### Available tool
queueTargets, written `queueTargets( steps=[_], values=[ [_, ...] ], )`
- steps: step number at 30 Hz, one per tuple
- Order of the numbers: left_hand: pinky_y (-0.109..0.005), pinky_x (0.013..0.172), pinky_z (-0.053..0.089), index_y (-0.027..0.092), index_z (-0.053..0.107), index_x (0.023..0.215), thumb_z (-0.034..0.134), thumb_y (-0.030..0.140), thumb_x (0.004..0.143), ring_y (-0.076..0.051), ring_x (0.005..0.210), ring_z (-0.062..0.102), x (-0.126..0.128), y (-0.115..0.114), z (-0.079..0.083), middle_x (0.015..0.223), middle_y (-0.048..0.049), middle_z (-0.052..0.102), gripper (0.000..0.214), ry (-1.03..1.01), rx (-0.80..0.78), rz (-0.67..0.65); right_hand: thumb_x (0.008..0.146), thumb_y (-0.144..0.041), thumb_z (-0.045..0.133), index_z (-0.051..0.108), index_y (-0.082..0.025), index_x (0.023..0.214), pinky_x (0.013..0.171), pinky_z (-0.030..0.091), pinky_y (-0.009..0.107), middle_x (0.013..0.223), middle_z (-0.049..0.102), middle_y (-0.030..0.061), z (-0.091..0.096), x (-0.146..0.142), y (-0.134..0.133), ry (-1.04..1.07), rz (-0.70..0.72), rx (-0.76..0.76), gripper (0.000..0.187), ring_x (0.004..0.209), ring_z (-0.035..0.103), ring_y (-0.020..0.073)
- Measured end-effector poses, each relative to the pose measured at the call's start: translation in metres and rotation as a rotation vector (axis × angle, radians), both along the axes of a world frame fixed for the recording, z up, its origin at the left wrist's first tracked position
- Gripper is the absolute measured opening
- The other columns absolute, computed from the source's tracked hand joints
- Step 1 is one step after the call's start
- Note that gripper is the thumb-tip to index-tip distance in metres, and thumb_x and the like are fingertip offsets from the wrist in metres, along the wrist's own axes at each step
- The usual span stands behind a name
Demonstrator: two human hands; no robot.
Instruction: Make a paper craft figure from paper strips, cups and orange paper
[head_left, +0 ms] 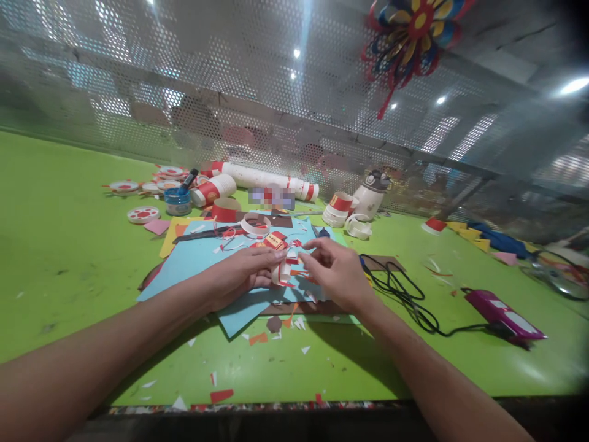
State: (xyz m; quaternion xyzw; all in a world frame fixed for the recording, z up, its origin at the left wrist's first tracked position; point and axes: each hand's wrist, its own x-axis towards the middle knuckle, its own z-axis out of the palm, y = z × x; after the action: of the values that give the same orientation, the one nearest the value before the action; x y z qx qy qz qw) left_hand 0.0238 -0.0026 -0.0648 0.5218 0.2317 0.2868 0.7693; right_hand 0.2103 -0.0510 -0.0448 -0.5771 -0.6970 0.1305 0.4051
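Observation:
In the middle of the table, my left hand [251,270] is closed around a cut piece of red-and-white paper cup [280,275]. Strips of it curl outward past my fingertips. Close on its right is my right hand [338,273], thumb and forefinger curved toward the piece with a gap between their tips. Whether they touch it is hard to see. Just beyond my left fingers shows a red-and-yellow printed cup part [275,240]. Beneath both hands lie sheets of light blue paper [184,270].
A white paper ring [256,224], a blue-lidded jar [177,201], stacked cups [338,209] and a long cup tube [262,178] stand behind. To the right lies a purple corded device [504,314] with its black cable [405,301]. Paper scraps [222,395] litter the front edge.

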Motion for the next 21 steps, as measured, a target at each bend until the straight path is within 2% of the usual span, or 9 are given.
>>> queueTargets(
  steps=[4, 10, 16, 21],
  values=[
    [-0.03, 0.078, 0.049, 0.015, 0.067, 0.092, 0.064, 0.036, 0.08, -0.016, 0.079, 0.06, -0.001, 0.002, -0.001, 0.088, -0.0076, 0.066, 0.025, -0.017, -0.058, 0.038, 0.084, -0.034, 0.053, 0.061, -0.015, 0.081, 0.053, 0.046, 0.027, 0.064, 0.063, 0.0026, 0.005, 0.009, 0.002, 0.119, -0.054, -0.01, 0.021, 0.055, 0.058, 0.0144],
    [-0.028, 0.075, 0.049, 0.013, 0.067, 0.092, 0.063, 0.037, 0.08, -0.014, 0.076, 0.059, -0.001, 0.002, 0.0, 0.086, -0.0078, 0.065, 0.027, -0.004, -0.055, 0.048, 0.083, -0.032, 0.055, 0.063, -0.015, 0.075, 0.052, 0.046, 0.027, 0.063, 0.064, 0.0031, 0.004, 0.007, 0.002, 0.077, -0.044, -0.05, 0.02, 0.057, 0.059, 0.0155],
    [-0.028, 0.075, 0.049, 0.014, 0.067, 0.091, 0.062, 0.04, 0.08, -0.015, 0.077, 0.06, -0.001, 0.0, 0.002, 0.088, -0.0071, 0.066, 0.029, 0.008, -0.036, 0.01, 0.081, -0.028, 0.06, 0.065, -0.015, 0.084, 0.067, 0.051, 0.029, 0.08, 0.067, 0.0056, 0.011, 0.0, -0.005, 0.114, 0.112, -0.053, 0.014, 0.072, 0.062, 0.0156],
    [-0.03, 0.074, 0.048, 0.014, 0.068, 0.091, 0.056, 0.047, 0.082, -0.016, 0.076, 0.059, 0.0, -0.004, 0.003, 0.084, -0.0078, 0.066, 0.035, 0.032, 0.029, -0.049, 0.082, -0.019, 0.059, 0.064, -0.016, 0.098, 0.074, 0.05, 0.029, 0.09, 0.065, 0.0055, 0.013, -0.006, -0.009, -0.046, 0.236, 0.046, 0.017, 0.079, 0.06, 0.0144]
  ],
)
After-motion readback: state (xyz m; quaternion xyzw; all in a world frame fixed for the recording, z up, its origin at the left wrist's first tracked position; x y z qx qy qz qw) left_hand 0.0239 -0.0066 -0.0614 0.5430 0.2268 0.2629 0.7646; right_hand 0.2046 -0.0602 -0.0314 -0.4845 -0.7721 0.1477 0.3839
